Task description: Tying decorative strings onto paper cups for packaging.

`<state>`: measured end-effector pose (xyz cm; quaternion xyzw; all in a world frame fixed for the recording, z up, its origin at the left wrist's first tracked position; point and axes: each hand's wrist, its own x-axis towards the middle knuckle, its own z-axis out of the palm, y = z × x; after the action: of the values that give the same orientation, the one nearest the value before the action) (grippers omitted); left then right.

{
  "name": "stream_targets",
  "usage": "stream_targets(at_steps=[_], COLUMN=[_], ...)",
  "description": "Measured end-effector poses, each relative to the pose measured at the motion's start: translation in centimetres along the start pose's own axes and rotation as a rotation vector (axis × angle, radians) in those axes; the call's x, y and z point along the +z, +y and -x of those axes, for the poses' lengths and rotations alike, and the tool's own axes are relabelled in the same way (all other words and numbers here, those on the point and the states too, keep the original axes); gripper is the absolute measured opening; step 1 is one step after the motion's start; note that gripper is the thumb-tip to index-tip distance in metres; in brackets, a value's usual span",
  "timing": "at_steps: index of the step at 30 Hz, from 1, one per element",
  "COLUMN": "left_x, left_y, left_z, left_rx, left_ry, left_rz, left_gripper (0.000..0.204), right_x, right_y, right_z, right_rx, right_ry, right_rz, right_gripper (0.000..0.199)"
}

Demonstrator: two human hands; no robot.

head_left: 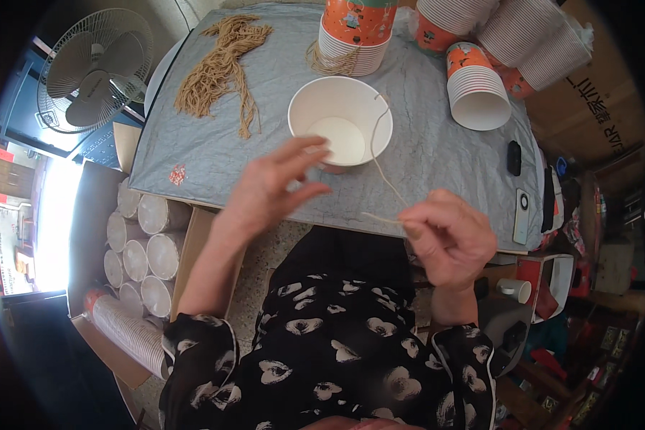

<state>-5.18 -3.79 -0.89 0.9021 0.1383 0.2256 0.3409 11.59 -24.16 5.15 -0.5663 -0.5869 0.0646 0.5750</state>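
right grip: right hand (448, 240) pinched on a thin tan string (380, 172), near counter edge
left grip: left hand (276, 183) released, fingers spread, holding nothing, just beside the cup
string: runs from the right pinch up over the rim into the white paper cup (340, 123)
cup: upright, open, mid counter (215, 161), grey cover
behind: string bundle (222, 64) far left; stacked orange-white cups (355, 32) at back
floor left: box of cup stacks (147, 251); fan (93, 68)
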Motion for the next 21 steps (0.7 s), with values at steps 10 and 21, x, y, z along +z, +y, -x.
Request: stream_targets(at_steps=[10, 21], left_x=[0.2, 3.9], left_y=[-4.0, -1.3], left_z=[-0.5, 6.2], left_rx=[0.144, 0.03], left_ry=[0.022, 0.095], left_rz=[-0.222, -0.102], left_gripper=[0.019, 0.02], right_x=[1.9, 6.1], right_y=[2.9, 6.5], right_z=[-2.0, 0.3], right_rx=[0.15, 0.171], right_ry=[-0.167, -0.307], right_rz=[-0.048, 0.194], right_gripper=[0.002, 0.005])
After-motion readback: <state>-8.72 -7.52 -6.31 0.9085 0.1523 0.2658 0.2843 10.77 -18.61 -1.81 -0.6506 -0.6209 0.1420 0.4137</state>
